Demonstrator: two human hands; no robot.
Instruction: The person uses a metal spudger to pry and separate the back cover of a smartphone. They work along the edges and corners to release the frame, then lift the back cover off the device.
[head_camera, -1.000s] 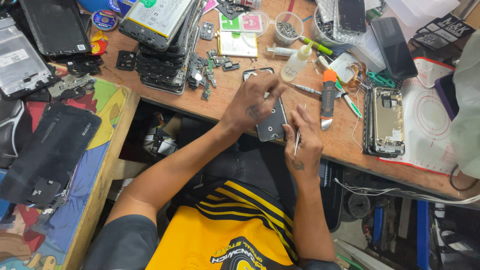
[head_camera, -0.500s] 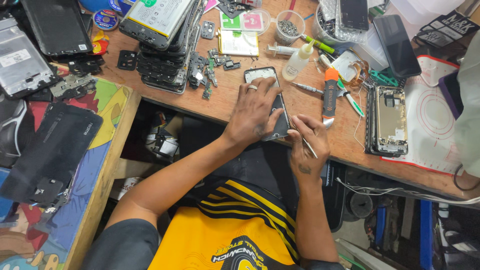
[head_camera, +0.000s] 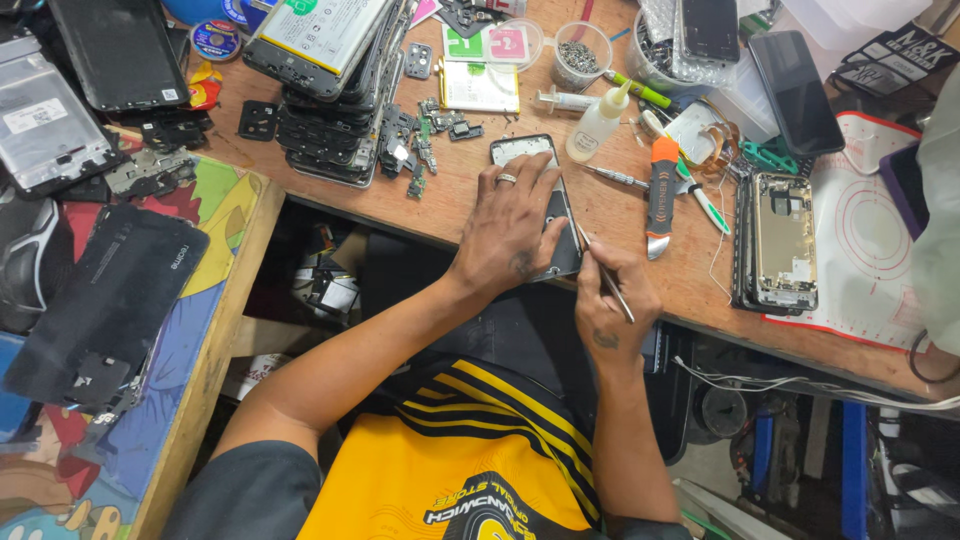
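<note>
The left hand (head_camera: 515, 225) has spread flat over the phone (head_camera: 540, 200); the right hand (head_camera: 612, 300) pinches tweezers (head_camera: 603, 272).

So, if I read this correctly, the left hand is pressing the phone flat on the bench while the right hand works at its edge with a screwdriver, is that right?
Nearly. In the head view the left hand does press the phone flat on the bench, but the right hand holds thin metal tweezers, not a screwdriver, with the tip at the phone's right edge. The orange-handled tool lies untouched beside it.
</note>
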